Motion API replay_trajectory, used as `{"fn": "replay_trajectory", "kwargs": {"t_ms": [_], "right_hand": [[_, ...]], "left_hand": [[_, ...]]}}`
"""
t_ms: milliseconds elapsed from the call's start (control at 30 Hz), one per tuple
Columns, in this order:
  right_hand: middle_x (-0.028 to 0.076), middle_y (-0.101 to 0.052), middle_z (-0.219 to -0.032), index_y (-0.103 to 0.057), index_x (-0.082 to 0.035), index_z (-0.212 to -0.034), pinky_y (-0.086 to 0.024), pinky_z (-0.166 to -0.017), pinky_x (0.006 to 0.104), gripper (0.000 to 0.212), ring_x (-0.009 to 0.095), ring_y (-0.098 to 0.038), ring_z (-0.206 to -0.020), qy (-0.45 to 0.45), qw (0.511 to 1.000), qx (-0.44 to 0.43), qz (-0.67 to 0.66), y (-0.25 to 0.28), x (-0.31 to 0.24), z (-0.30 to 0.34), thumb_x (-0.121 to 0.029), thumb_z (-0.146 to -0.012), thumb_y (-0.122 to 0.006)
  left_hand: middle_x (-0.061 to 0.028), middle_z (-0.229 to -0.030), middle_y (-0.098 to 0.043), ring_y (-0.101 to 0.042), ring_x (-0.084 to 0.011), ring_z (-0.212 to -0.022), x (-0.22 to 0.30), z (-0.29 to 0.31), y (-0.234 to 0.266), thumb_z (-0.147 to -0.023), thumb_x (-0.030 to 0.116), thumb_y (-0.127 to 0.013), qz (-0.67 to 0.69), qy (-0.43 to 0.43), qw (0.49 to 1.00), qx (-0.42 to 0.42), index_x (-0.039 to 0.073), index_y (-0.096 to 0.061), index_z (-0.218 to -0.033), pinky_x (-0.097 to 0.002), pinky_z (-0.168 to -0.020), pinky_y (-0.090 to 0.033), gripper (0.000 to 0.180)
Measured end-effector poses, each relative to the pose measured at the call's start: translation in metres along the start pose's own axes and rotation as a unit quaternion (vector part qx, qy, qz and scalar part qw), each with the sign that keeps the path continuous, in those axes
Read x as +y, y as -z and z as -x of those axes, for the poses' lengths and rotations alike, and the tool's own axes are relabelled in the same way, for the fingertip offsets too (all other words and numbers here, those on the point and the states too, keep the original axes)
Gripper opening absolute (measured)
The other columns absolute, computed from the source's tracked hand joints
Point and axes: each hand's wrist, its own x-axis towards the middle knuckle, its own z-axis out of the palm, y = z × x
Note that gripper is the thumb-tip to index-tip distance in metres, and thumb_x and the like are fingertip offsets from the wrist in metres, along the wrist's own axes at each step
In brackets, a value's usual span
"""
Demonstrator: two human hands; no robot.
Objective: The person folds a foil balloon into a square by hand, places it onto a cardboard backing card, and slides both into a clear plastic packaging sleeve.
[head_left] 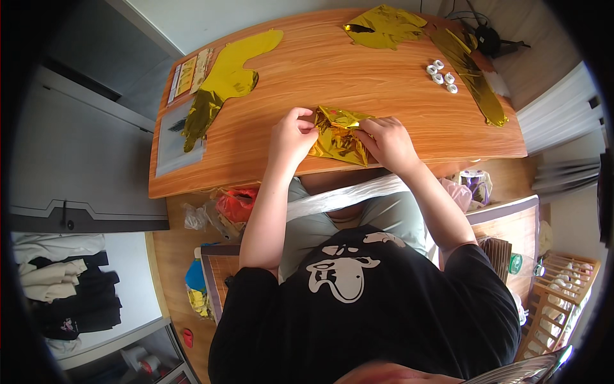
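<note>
A crumpled, partly folded gold foil balloon (338,142) lies at the near edge of the wooden table (288,83), flat and without air. My left hand (294,137) pinches its left edge, thumb and fingers curled together. On the other side my right hand (389,144) grips the upper right part of the foil, fingers bent over it. What exactly lies under the right fingertips is hidden.
More flat gold foil balloons lie at the left (233,64), far (387,27) and right (470,73) of the table. Several small white rolls (437,78) sit near the right one. A clear plastic sleeve (173,157) lies at the left edge. Bags (240,205) stand below.
</note>
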Motion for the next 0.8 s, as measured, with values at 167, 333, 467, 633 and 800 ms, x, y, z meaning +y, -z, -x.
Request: {"fn": "replay_trajectory", "kwargs": {"t_ms": [167,333,467,633,800], "right_hand": [[0.014,-0.067,-0.077,-0.065,-0.005,-0.089,-0.051,-0.071,0.0442,0.015,0.036,-0.066,-0.075,-0.001,1.0,-0.004,-0.005,-0.001,0.001,0.0,-0.018,-0.093,-0.071],[0.014,-0.067,-0.077,-0.065,-0.005,-0.088,-0.05,-0.071,0.0445,0.015,0.036,-0.066,-0.074,-0.002,1.0,-0.003,-0.009,0.0,0.0,-0.001,-0.018,-0.093,-0.072],[0.014,-0.067,-0.077,-0.065,-0.005,-0.088,-0.05,-0.071,0.0447,0.016,0.036,-0.065,-0.074,-0.009,1.0,-0.007,-0.008,0.0,0.001,-0.001,-0.018,-0.093,-0.072],[0.015,-0.066,-0.076,-0.065,-0.004,-0.089,-0.05,-0.07,0.0448,0.015,0.037,-0.065,-0.073,-0.021,1.0,0.0,-0.019,0.0,0.001,-0.001,-0.018,-0.093,-0.072],[0.014,-0.068,-0.079,-0.067,-0.005,-0.09,-0.051,-0.072,0.0443,0.014,0.036,-0.066,-0.075,-0.033,0.999,-0.017,-0.033,0.003,0.001,0.0,-0.018,-0.092,-0.073]], "left_hand": [[-0.0141,-0.096,-0.078,-0.077,-0.0233,-0.086,0.001,0.0,-0.004,-0.085,0.006,-0.073,-0.018,-0.007,1.0,0.007,0.003,-0.068,-0.117,-0.0344,-0.076,-0.061,0.033],[-0.0135,-0.102,-0.078,-0.075,-0.0195,-0.085,-0.006,0.002,-0.01,-0.087,-0.001,-0.069,0.012,-0.121,0.992,0.015,0.004,-0.061,-0.126,-0.0331,-0.076,-0.058,0.04],[-0.0121,-0.106,-0.077,-0.073,-0.0208,-0.085,-0.007,0.003,-0.01,-0.088,-0.003,-0.067,-0.052,-0.166,0.985,-0.01,0.006,-0.059,-0.125,-0.0342,-0.074,-0.057,0.039],[-0.0108,-0.109,-0.075,-0.071,-0.03,-0.097,-0.006,0.001,-0.012,-0.089,0.001,-0.064,-0.117,-0.212,0.969,-0.052,0.011,-0.054,-0.131,-0.0426,-0.083,-0.057,0.044],[-0.0146,-0.11,-0.074,-0.071,-0.0315,-0.098,-0.006,0.001,-0.006,-0.091,0.003,-0.064,-0.071,-0.201,0.974,-0.082,0.009,-0.048,-0.137,-0.0424,-0.085,-0.057,0.049]]}}
